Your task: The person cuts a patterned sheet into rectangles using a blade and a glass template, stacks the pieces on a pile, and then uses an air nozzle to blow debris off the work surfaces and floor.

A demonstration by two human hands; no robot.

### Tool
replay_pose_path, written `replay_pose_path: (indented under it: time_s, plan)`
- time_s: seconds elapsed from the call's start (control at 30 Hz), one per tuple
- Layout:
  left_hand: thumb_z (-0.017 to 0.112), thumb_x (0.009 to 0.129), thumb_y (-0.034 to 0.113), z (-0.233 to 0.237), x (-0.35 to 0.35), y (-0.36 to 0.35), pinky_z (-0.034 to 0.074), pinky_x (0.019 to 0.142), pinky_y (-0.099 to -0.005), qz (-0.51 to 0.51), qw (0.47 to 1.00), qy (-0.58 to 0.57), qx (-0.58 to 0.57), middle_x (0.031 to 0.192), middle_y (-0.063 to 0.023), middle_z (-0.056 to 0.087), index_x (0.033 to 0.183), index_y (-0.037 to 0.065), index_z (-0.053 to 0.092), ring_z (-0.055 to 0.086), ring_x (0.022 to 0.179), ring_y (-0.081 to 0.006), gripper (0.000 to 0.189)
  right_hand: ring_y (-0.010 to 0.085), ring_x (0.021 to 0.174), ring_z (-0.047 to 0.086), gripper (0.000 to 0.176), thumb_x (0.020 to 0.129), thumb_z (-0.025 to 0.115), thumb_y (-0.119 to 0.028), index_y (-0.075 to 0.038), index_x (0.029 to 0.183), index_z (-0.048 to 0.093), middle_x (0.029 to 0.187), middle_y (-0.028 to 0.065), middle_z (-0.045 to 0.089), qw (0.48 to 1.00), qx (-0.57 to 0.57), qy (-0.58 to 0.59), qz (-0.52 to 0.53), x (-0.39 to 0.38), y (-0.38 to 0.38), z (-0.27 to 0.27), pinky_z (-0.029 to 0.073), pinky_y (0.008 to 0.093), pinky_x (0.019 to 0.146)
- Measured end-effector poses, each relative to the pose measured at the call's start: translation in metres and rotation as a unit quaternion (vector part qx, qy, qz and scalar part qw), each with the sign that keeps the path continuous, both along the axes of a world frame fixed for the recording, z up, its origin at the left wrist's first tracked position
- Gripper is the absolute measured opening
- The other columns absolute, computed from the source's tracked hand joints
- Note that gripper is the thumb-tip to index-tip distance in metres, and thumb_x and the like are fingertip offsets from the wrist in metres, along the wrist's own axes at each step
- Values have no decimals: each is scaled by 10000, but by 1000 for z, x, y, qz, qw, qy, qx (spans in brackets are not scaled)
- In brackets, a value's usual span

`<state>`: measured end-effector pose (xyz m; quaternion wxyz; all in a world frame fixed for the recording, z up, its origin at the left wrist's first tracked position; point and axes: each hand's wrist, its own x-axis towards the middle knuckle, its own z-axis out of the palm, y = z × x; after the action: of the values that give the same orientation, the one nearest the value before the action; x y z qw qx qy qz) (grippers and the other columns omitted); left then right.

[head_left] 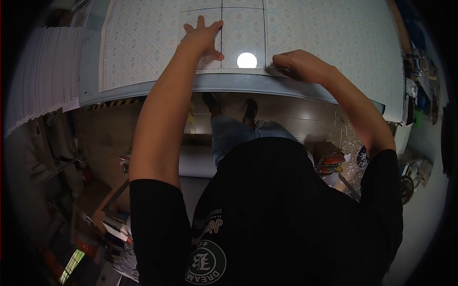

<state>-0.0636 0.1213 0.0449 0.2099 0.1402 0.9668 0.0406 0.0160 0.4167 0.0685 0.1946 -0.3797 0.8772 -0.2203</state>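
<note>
On the patterned sheet (pixel 143 43), left hand (pixel 202 40) lies flat (fingers spread); right hand (pixel 296 64) pinches its edge.

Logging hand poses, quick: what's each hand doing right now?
Left hand: open, flat on the patterned sheet.
Right hand: closed, pinching that sheet's near edge.

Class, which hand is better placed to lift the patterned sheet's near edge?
The right hand: its fingers are curled at the near edge of the patterned sheet, probably pinching it. The left hand lies flat and spread, farther in.
</note>
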Motion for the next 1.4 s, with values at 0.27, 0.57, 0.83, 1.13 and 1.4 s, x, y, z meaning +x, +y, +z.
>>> replay_pose_path:
  time_s: [0.27, 0.57, 0.83, 1.13, 1.4]
  plan:
    - [957, 595, 351, -1, 2, 1, 419, 1046, -689, -5, 1000, 3, -8, 1649, -210, 137, 1543, 360, 312, 155, 1420, -638, 1147, 354, 890, 643, 137, 856, 649, -40, -58, 980, 596, 919, 137, 649, 1000, -17, -5, -18, 3, 1, -19, 512, 442, 753]
    - [940, 602, 421, 8, -3, -6, 444, 1042, -608, -25, 998, 31, -50, 1629, -162, 235, 1521, 254, 369, 338, 1384, -521, 1095, 361, 824, 640, 85, 869, 608, -74, -73, 946, 573, 850, 150, 634, 988, -101, 114, 16, -4, -107, -30, 512, 453, 720]
    - [942, 559, 244, 10, -34, -67, 456, 1067, -462, -224, 971, 61, -61, 1596, -54, 349, 1505, 189, 408, 426, 1345, -374, 1087, 365, 798, 639, 68, 879, 587, -84, -75, 945, 581, 845, 154, 639, 988, -123, 89, 8, -10, -117, -35, 506, 463, 705]
    - [950, 551, 293, -3, -42, -74, 395, 1070, -505, -268, 961, 67, -6, 1561, -69, 372, 1519, 189, 382, 411, 1352, -350, 1127, 329, 797, 671, 59, 857, 586, -82, -78, 912, 566, 786, 143, 632, 981, -127, 146, 5, -21, -218, -40, 528, 435, 663]
    - [942, 577, 331, -6, -46, -76, 405, 1052, -497, -289, 956, 44, 27, 1537, -104, 385, 1505, 119, 388, 417, 1348, -340, 1101, 371, 732, 645, 131, 892, 550, -112, -107, 1022, 562, 773, 162, 631, 993, -99, 8, -64, -16, -231, -34, 500, 450, 656]
